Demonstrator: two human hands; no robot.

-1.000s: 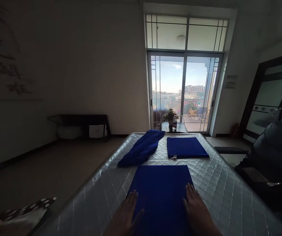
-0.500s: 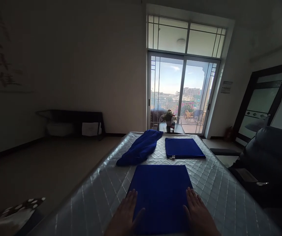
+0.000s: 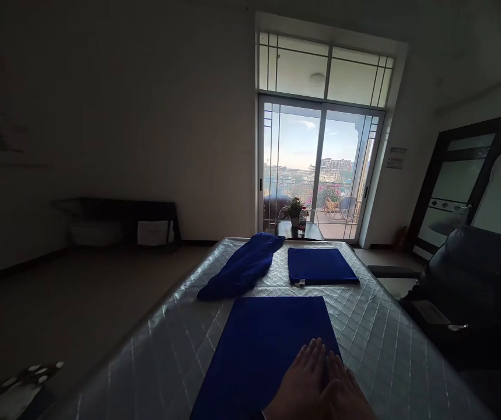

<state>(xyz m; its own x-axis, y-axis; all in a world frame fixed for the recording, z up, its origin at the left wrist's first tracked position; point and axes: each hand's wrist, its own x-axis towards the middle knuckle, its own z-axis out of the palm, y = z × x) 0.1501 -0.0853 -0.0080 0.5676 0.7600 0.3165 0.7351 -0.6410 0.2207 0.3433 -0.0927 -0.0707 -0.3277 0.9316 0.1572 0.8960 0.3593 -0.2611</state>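
A flat blue cushion (image 3: 259,344) with squared corners lies on a table under a silvery quilted cover (image 3: 171,350). Both hands rest side by side on the cushion's right part. My left hand (image 3: 300,373) lies flat, fingers stretched forward. Close against it, partly overlapped, my right hand (image 3: 344,382) reaches along the cushion's right edge with its fingers extended. Neither hand grips anything. Beyond the cushion, a crumpled blue cloth (image 3: 244,268) is spread at the left. At the right lies a second flat blue cushion (image 3: 322,266) with a small white tag on its near edge.
A black leather chair (image 3: 473,286) stands close along the right side. Past the far edge is a small table with a potted plant (image 3: 295,210) and a bottle (image 3: 302,220). Low at the left is a polka-dot fabric (image 3: 23,379). A dark bench (image 3: 119,219) stands by the wall.
My left hand has moved from the cushion's left edge across to its right side, beside my right hand. The view has shifted slightly.
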